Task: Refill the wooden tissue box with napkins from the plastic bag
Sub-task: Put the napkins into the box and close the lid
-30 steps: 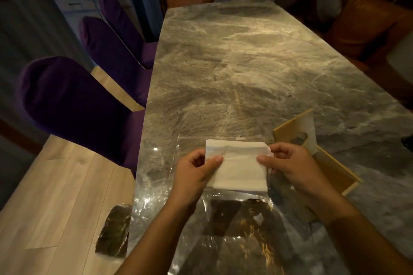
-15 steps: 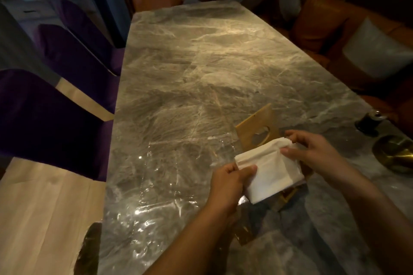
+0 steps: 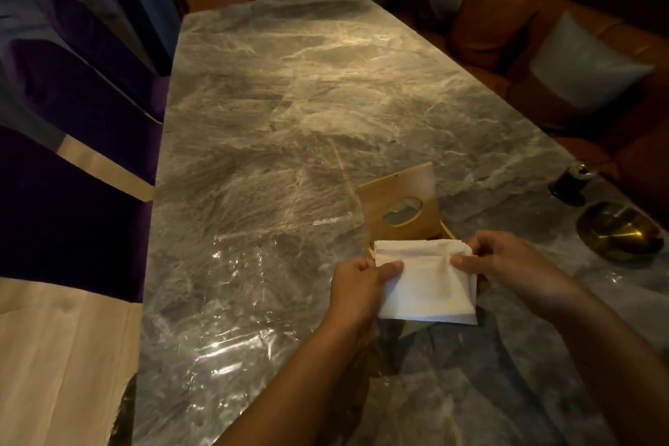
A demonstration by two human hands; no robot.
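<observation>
Far left of frame: purple chairs (image 3: 83,127) along the marble bench (image 3: 289,101), not in play. Lower left to mid: clear plastic bag (image 3: 231,286) lies flat and crinkled on the bench, looks emptied, tho hard to tell under the glare. Just right of centre, low: left hand (image 3: 358,286) is pinched closed on the left edge of the white napkins (image 3: 427,286), thumb on top. The stack hangs right over the wooden tissue box (image 3: 398,206), whose lid w/ the oval hole stands tipped up behind; box body mostly hidden under the stack. Right hand (image 3: 506,261) pinches the stack's upper right corner, also closed on it.

Step, I'd say: lowering the stack into the open box. Next move needs edges squared to the box walls, then press flat & close the lid. Far right: brass bowl (image 3: 619,232), dark small jar (image 3: 572,181), both well apart.
</observation>
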